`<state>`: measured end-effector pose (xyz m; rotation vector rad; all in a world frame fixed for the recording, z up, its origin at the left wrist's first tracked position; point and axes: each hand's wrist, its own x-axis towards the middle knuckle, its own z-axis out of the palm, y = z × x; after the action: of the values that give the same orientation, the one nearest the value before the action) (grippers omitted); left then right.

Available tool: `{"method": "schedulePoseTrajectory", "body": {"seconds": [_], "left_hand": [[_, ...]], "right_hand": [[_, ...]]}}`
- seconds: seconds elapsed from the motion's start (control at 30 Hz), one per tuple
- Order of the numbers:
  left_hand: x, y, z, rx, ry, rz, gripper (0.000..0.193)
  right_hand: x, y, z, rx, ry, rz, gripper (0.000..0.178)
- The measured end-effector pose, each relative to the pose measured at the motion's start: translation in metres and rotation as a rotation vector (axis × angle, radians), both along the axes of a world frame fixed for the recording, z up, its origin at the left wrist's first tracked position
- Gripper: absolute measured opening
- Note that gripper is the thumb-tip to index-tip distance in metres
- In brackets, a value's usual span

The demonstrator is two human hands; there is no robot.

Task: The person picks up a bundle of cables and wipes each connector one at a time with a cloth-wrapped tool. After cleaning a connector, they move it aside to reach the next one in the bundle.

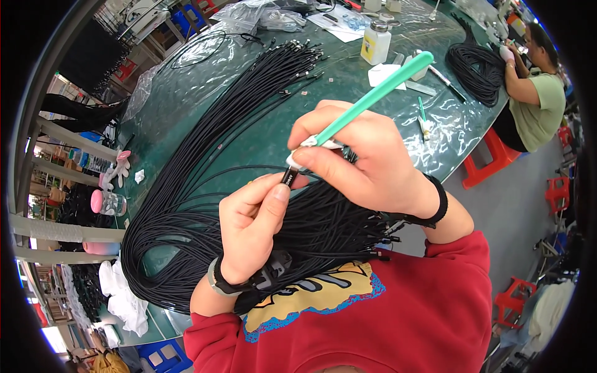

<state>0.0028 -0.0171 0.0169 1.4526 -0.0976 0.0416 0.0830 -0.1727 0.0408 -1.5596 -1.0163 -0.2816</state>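
Observation:
My left hand (252, 221) pinches a black cable connector (288, 176) between thumb and fingers. My right hand (367, 158) is closed round a green-handled stick (382, 92) and a white cloth (301, 156) at its lower end. The cloth touches the upper end of the connector, whose tip it hides. Below and behind both hands, a thick bundle of black cables (196, 140) curves across the green table. Small metallic plugs (305, 56) show at the bundle's far end, and more cable ends lie by my right forearm.
A white bottle (376, 45), a marker (449, 86) and a second green stick (423, 115) are farther back on the green tabletop (336, 65). At the far right a co-worker (541, 99) sits by coiled cables (476, 71). A red stool (488, 158) stands beside the table.

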Motion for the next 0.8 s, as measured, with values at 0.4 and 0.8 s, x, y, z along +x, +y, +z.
{"method": "schedulePoseTrajectory", "body": {"seconds": [0.4,0.8], "left_hand": [[-0.001,0.002,0.003,-0.054,0.048,0.005,0.022],[-0.002,0.003,0.003,-0.004,0.061,-0.005,0.021]], "right_hand": [[0.005,-0.002,-0.005,-0.036,-0.164,0.031,0.010],[0.008,0.000,-0.007,-0.077,-0.251,-0.007,0.008]]}}
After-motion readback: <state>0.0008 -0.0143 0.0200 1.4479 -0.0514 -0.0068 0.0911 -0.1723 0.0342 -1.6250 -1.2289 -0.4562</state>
